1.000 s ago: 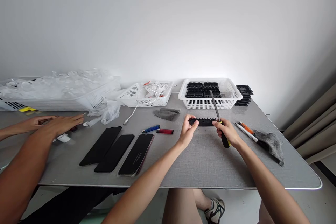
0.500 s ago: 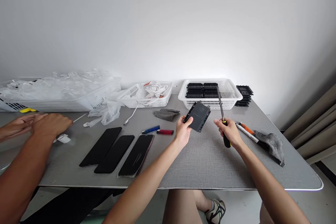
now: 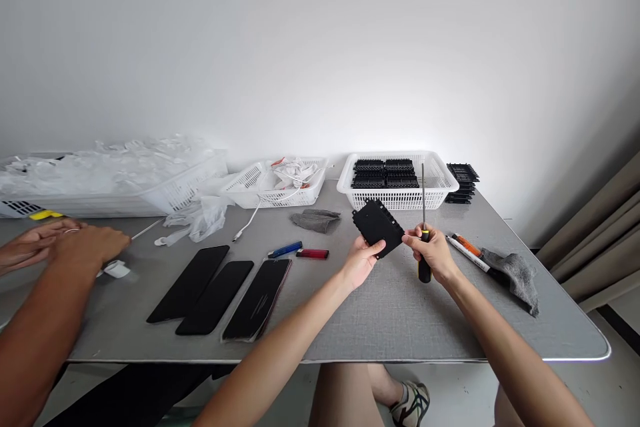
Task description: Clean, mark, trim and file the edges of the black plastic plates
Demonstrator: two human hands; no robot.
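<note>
My left hand point(image 3: 363, 260) is closed on the lower left part of a flat black plastic plate point(image 3: 377, 227) with notched edges, held tilted above the table. In my right hand point(image 3: 434, 253) is a screwdriver point(image 3: 424, 267) with a black and yellow handle, its long shaft pointing up. The thumb and fingertip of that hand meet at the plate's right corner. Behind my hands a white basket point(image 3: 400, 199) holds stacks of similar black plates point(image 3: 385, 173). More such plates point(image 3: 461, 181) are piled to its right.
On the grey table point(image 3: 330, 320) lie black phone-shaped slabs point(image 3: 257, 297), a blue lighter point(image 3: 285, 249), a red lighter point(image 3: 313, 254), grey cloths point(image 3: 515, 273) and markers point(image 3: 470, 252). A basket with cables point(image 3: 295, 177) stands mid-back. Another person's hands point(image 3: 83, 247) work at left near plastic bags point(image 3: 110, 167).
The black plate has turned to show another face and moved slightly right. My right hand's fingertips have come to its corner, and the screwdriver is now more upright.
</note>
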